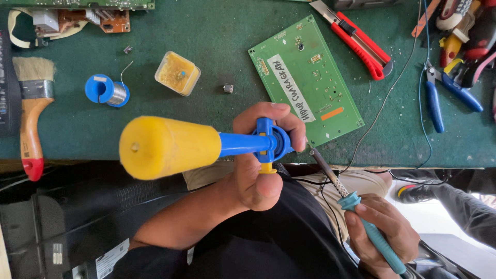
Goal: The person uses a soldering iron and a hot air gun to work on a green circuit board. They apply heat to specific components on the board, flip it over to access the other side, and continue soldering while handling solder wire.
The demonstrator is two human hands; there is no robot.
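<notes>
Hands work just off the near edge of a green bench [217, 36]. The left hand [261, 155] is clenched around a desoldering pump [170, 146], fingers wrapped over its blue collar, thumb lying along the near side; the pump's fat yellow end points left toward the camera and its blue shaft runs into the fist. The right hand [380, 235], lower and to the right, grasps the teal handle of a soldering iron [356, 206] like a pen; the iron's metal shaft slants up-left so that its tip sits just beside the left fingers, at the bench's near edge.

A green circuit board [305, 80] lies tilted on the bench past the hands, its near corner close to the iron's tip. Toward the left of the bench sit a solder spool [107, 90] and a small yellow flux tub [177, 73], with a tiny dark chip [228, 88] between tub and board. A brush [32, 113] with a wooden handle lies at the left edge. A red knife [359, 41] lies near the far edge, and blue pliers [436, 98] with other tools crowd the far right corner.
</notes>
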